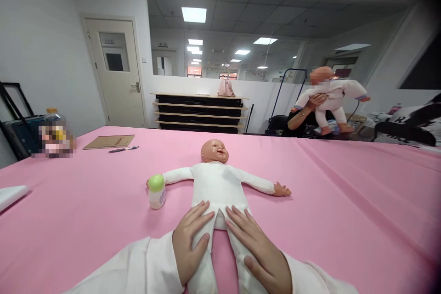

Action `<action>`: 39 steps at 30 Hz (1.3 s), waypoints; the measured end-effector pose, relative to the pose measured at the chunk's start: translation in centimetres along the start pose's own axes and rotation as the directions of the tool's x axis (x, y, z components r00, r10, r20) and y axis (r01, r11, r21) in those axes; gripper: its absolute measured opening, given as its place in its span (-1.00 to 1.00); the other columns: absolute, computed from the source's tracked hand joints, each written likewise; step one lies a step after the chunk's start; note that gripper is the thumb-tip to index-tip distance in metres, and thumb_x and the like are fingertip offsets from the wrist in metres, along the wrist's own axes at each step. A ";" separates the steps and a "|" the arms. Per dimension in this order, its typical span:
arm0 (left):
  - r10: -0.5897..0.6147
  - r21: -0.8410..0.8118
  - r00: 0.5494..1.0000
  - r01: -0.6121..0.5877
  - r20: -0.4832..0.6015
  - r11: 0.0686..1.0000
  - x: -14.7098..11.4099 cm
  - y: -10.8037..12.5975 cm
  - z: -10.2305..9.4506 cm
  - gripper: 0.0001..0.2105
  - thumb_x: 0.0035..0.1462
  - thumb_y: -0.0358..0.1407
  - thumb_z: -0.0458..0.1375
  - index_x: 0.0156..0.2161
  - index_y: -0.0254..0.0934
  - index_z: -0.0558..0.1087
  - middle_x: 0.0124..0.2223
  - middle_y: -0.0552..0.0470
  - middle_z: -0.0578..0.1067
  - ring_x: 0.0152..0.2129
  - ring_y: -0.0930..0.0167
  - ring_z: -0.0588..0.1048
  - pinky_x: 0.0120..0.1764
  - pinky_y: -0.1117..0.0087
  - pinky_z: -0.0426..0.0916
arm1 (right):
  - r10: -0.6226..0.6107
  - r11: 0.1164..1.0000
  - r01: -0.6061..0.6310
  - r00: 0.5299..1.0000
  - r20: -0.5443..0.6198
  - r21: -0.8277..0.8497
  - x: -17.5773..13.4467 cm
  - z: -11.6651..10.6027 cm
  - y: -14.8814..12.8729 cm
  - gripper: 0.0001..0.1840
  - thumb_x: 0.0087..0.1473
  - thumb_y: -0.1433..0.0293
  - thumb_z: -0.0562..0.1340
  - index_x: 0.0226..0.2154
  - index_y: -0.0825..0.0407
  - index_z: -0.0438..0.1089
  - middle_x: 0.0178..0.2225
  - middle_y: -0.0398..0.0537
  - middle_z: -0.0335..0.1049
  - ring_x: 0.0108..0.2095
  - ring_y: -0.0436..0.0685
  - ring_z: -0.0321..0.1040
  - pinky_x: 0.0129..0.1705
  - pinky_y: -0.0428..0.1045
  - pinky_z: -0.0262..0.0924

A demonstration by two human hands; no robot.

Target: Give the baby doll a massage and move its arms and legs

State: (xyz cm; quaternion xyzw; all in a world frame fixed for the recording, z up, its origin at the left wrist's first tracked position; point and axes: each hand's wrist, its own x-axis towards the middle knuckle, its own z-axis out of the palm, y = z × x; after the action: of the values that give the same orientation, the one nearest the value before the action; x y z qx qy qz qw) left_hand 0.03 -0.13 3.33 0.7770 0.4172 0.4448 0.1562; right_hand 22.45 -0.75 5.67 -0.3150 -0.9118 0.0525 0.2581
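Observation:
A baby doll (217, 183) with a white cloth body lies on its back, its head away from me and its arms spread wide. My left hand (193, 240) rests flat on the doll's leg at the left, fingers stretched toward the hip. On the other leg lies my right hand (257, 249), palm down with its fingers extended. Both hands touch the white fabric and grip nothing. Beside the doll's hand at the left stands a small bottle (157, 192) with a green cap, upright.
Pink cloth (330, 220) covers the table. A brown notebook (109, 141) and a pen (124, 149) lie at the far left, and a white object (12, 196) sits at the left edge. Beyond the table, a person's hand (316, 100) holds up another doll (332, 94).

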 end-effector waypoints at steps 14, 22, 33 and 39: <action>0.150 -0.184 0.965 -0.191 -0.215 0.964 -0.3 2.4 -0.8 -0.77 0.04 -0.49 -0.03 -0.40 -0.23 0.46 -0.37 0.06 0.55 -0.38 0.45 0.53 -0.20 0.38 0.42 | -0.282 0.935 0.247 0.953 0.110 0.254 0.3 -1.1 -1.1 -0.68 0.13 0.33 -0.01 -0.13 -0.02 0.34 -0.24 -0.12 0.47 -0.13 0.02 0.33 0.22 0.04 -0.25; -0.019 -0.071 0.995 0.012 -0.101 0.997 0.1 0.4 -0.2 -0.70 0.11 -0.39 -0.04 -0.09 -0.16 0.42 0.04 -0.03 0.37 0.05 0.31 0.27 0.05 0.15 0.23 | -0.030 0.997 0.033 0.999 -0.044 0.063 -0.1 -0.4 0.0 -0.49 0.17 0.21 -0.11 0.14 -0.01 0.03 0.19 0.00 -0.04 0.21 0.16 -0.16 0.22 0.21 -0.34; -0.010 -0.006 0.994 0.011 0.113 1.000 -0.2 1.1 -0.2 -0.74 0.07 -0.37 0.00 -0.24 -0.10 0.52 0.14 0.03 0.24 0.13 0.24 0.13 0.12 0.01 0.02 | -0.001 0.998 0.000 1.000 0.008 0.063 0.1 -0.1 -0.8 -0.55 0.10 0.22 0.05 0.06 -0.11 0.18 0.11 -0.01 0.14 0.20 0.19 -0.13 0.19 0.31 -0.40; 0.102 -0.288 0.989 -0.128 -0.104 0.949 -0.3 2.3 -0.4 -0.70 0.11 -0.37 -0.06 -0.58 -0.27 0.40 -0.51 0.03 0.52 -0.46 0.45 0.50 -0.12 0.29 0.34 | -0.143 0.894 0.161 0.987 -0.075 0.419 0.6 -0.5 -1.5 -0.65 0.14 0.29 -0.03 -0.40 -0.03 0.44 -0.49 -0.13 0.47 -0.32 0.00 0.38 0.17 0.07 -0.12</action>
State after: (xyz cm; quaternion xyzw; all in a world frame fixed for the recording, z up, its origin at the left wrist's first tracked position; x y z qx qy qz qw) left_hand 0.80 -1.80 4.86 0.7478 0.3068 0.5440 0.2251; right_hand 21.48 -1.59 6.70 -0.1802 -0.8948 0.2222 0.3427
